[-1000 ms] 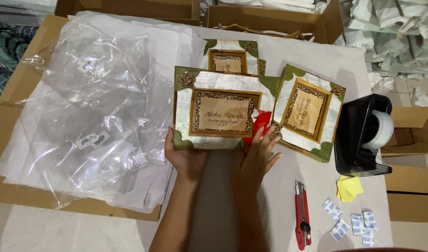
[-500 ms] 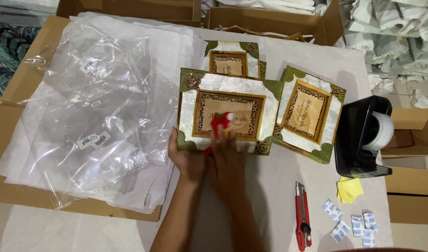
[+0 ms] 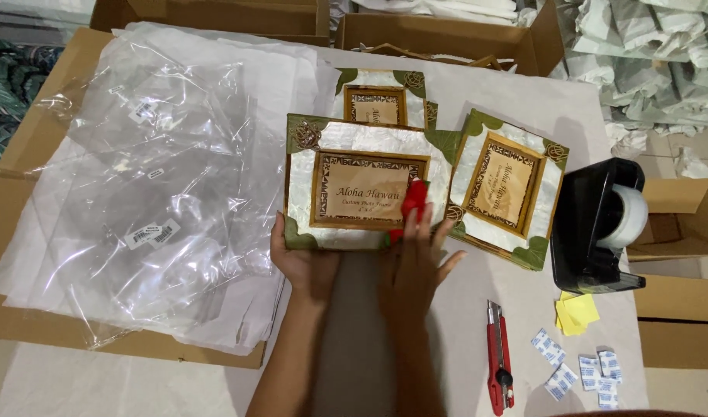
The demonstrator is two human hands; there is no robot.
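Head view showed our left hand (image 3: pixel 303 262) gripping the lower left corner of a picture frame (image 3: pixel 361 181), thumb on the front edge and the fingers hidden beneath it. Our right hand (image 3: pixel 415 266) lay on the frame's lower right part, fingers spread over a red cloth (image 3: pixel 412 202) that it pressed against the glass and the wooden inner border. We saw the frame resting flat on the bench (image 3: pixel 477 85), its pale shell-like face trimmed with green leaf corners. Just behind it lay a second frame (image 3: pixel 377 100), partly covered by the first, and just to the right a third frame (image 3: pixel 508 185) sat tilted, its corner touching the first. To the left, a pile of clear plastic bags (image 3: pixel 161 185) spread over white paper and flattened cardboard. Farther right stood a black tape dispenser (image 3: pixel 597 224), with yellow sticky notes (image 3: pixel 576 313) in front of it. Near our right forearm lay a red utility knife (image 3: pixel 499 357), and beside that a scatter of small white packets (image 3: pixel 574 371).
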